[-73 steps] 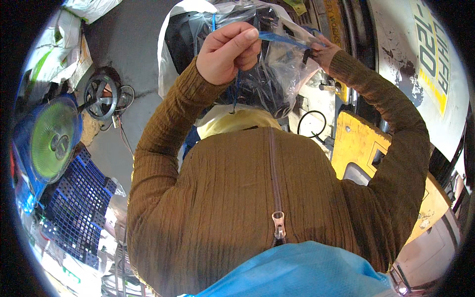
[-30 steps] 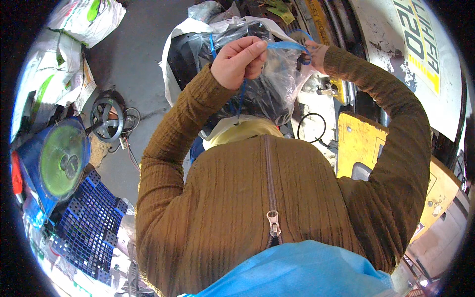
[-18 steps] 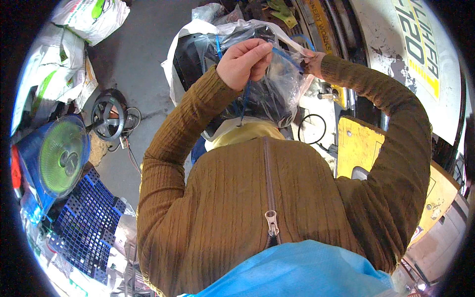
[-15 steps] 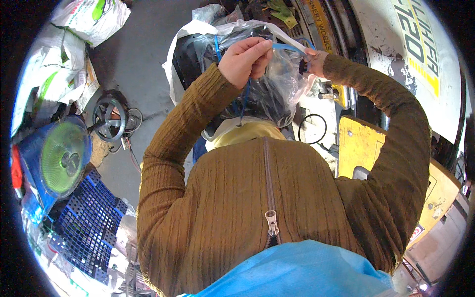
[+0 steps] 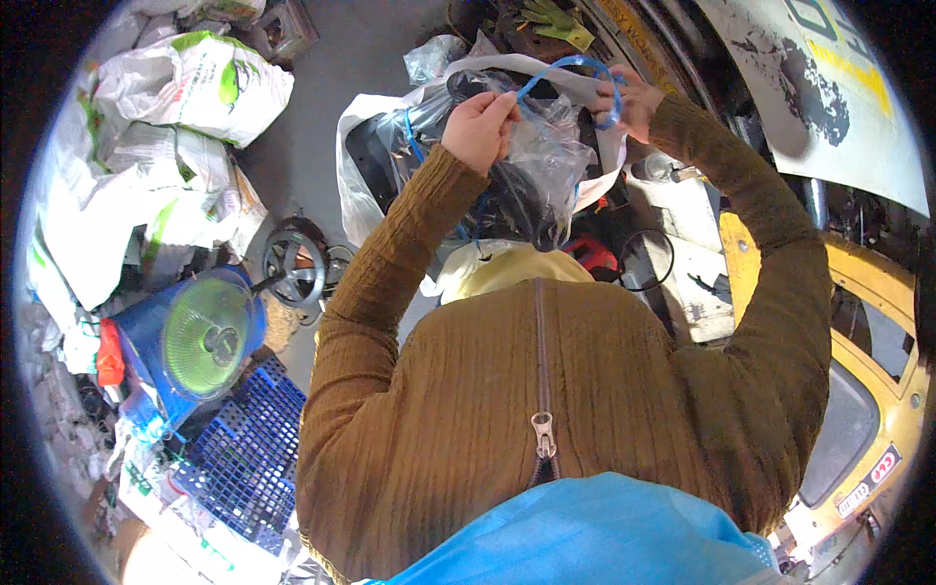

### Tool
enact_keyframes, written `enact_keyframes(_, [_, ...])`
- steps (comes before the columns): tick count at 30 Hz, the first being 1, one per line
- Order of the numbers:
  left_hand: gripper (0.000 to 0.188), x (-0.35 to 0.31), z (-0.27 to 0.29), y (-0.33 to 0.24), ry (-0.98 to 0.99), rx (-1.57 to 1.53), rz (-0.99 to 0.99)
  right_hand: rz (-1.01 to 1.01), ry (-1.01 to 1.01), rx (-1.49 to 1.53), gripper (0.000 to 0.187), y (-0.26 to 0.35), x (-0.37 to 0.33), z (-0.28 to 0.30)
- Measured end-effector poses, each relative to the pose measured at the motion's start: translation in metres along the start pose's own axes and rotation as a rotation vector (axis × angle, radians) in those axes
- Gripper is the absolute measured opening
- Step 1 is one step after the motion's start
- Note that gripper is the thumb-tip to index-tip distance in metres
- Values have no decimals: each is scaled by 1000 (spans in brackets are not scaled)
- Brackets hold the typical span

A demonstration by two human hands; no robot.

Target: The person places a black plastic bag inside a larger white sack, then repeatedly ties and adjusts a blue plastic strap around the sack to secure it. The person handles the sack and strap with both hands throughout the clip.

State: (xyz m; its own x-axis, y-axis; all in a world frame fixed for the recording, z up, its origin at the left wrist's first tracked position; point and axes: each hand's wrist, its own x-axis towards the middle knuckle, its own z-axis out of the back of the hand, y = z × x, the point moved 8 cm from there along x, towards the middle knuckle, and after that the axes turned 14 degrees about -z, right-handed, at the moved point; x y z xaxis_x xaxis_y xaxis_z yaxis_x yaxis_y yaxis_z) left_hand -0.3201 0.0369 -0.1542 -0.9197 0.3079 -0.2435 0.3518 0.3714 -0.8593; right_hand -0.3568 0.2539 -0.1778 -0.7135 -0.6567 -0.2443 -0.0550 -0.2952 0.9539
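My left hand [image 5: 478,132] is closed, pinching one end of a blue plastic strap [image 5: 570,63]. The strap arches up and over to my right hand [image 5: 637,102], whose bent fingers hold it where it hangs in a loop. Below both hands sits a crumpled clear plastic bag [image 5: 556,141] with black things inside that I cannot make out. A white bag [image 5: 361,200] with its rim spread wide surrounds it. Another length of blue strap [image 5: 412,136] runs down the bag's left side.
White sacks [image 5: 210,88] are piled at the left. A green-bladed fan [image 5: 207,336] stands near a blue plastic crate [image 5: 249,453]. A black handwheel [image 5: 292,263] sits left of the bags. Yellow machine parts [image 5: 882,341] line the right, and a glove [image 5: 556,21] lies at the far side.
The strap between my hands has gone from a short, nearly straight stretch to a raised arch with a loop at my right hand. My hands are farther apart. The surroundings have shifted in view.
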Motion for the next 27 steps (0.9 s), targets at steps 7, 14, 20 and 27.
enact_keyframes(7, [23,0,-1,-3,-34,48,-24,194,-1237,-953,28,53,-113,14])
enact_keyframes(14, [26,-5,-3,-7,-88,60,-23,-267,-652,183,29,-134,-40,-18])
enact_keyframes(20, [21,-14,-1,-29,-99,157,-68,-222,-873,958,27,-127,-68,4])
enact_keyframes(27, [33,0,-41,-41,253,1185,-430,227,38,1212,19,75,-80,45])
